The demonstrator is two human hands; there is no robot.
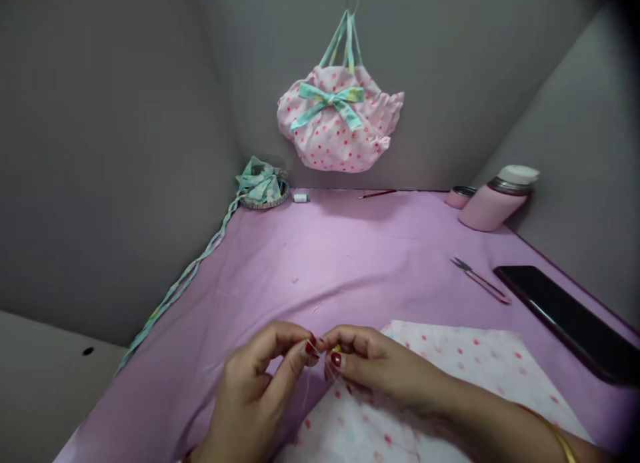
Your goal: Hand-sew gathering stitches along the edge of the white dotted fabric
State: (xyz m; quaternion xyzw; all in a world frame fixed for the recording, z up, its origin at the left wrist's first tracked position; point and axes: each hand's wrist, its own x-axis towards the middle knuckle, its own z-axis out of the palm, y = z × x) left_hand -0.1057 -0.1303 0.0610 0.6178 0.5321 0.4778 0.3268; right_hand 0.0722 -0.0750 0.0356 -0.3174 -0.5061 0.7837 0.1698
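Observation:
Near the front of the table my left hand (260, 383) pinches a thin white thread (307, 383) between thumb and forefinger. Just to its right, my right hand (367, 364) is closed, its thumb and fingers pressed together on something small and yellow (337, 349) that I cannot make out. The two hands' fingertips nearly meet, with thread between them. White cloth with red dots (475, 356) lies under my right hand and forearm.
A pink dotted bag (340, 136) with a green bow hangs at the back. Green fabric strips (260, 182) fill a round basket, near a thread spool (301, 198). Rightward are thread snippers (480, 280), a black phone (565, 316), a pink bottle (493, 204) and its lid (460, 196).

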